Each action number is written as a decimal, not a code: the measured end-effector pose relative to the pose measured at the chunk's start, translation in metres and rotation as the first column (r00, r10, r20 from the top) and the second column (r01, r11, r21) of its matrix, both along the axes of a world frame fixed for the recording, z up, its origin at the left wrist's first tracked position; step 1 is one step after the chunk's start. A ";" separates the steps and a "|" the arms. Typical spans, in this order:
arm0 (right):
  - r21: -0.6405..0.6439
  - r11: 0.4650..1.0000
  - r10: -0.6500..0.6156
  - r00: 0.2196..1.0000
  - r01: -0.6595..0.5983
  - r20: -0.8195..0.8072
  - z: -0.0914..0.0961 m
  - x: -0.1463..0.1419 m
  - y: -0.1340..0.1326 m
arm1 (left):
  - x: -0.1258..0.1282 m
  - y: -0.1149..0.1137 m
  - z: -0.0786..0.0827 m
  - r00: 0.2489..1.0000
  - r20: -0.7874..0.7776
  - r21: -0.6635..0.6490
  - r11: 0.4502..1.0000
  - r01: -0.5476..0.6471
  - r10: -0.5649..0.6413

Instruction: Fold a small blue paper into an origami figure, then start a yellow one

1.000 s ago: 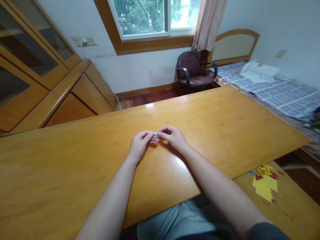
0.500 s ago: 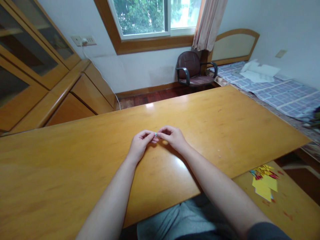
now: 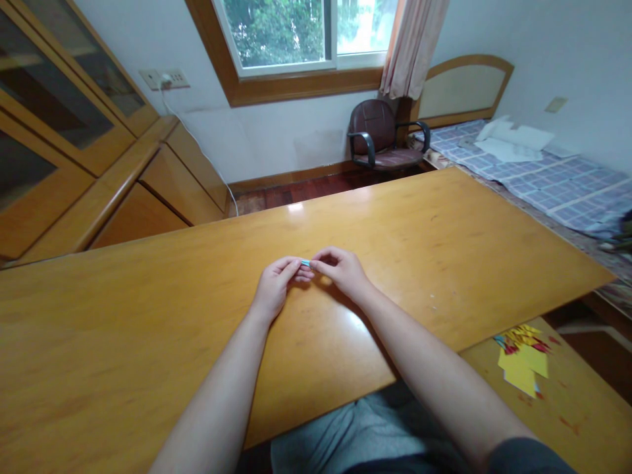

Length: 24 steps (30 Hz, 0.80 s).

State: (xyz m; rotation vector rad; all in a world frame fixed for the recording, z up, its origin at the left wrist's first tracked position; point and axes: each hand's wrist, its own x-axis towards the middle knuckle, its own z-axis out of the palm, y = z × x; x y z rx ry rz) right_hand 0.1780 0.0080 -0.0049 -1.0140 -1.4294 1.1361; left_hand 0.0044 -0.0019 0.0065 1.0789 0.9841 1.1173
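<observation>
My left hand [image 3: 275,285] and my right hand [image 3: 342,270] meet fingertip to fingertip over the middle of a long wooden table [image 3: 148,316]. Both pinch a tiny light-blue piece [image 3: 306,263], which looks like folded paper; most of it is hidden by the fingers. The fingers of both hands are curled shut around it. Both wrists rest on or just above the tabletop.
A lower wooden surface at the right carries a pile of yellow, red and blue paper scraps [image 3: 523,359]. Behind the table stand a brown armchair [image 3: 378,135], a bed with a checked cover [image 3: 553,178] and wooden cabinets [image 3: 74,151] on the left.
Almost nothing has moved. The fingertips shift very slightly on the blue piece, and a little more of it shows now than half a second ago.
</observation>
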 end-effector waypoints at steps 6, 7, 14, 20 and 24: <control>0.018 1.000 0.015 1.000 -0.015 0.024 -0.003 0.000 0.001 | -0.001 0.001 -0.003 0.999 -0.027 -0.002 1.000 -0.028 0.028; 0.019 1.000 0.019 0.999 -0.019 0.031 -0.002 0.000 0.001 | -0.001 0.001 -0.003 0.998 -0.048 0.001 0.999 -0.035 0.035; 0.010 1.000 0.016 1.000 -0.016 0.014 0.001 0.000 0.000 | 0.000 -0.001 0.001 0.998 -0.045 -0.014 0.999 -0.038 0.038; -0.036 0.999 -0.008 0.997 0.006 -0.073 0.000 -0.001 0.000 | 0.000 -0.001 0.001 0.999 -0.022 -0.019 0.999 -0.043 0.043; -0.046 0.999 -0.003 0.994 -0.002 -0.113 0.000 -0.001 0.000 | 0.000 -0.001 0.000 0.999 -0.018 -0.007 0.999 -0.050 0.050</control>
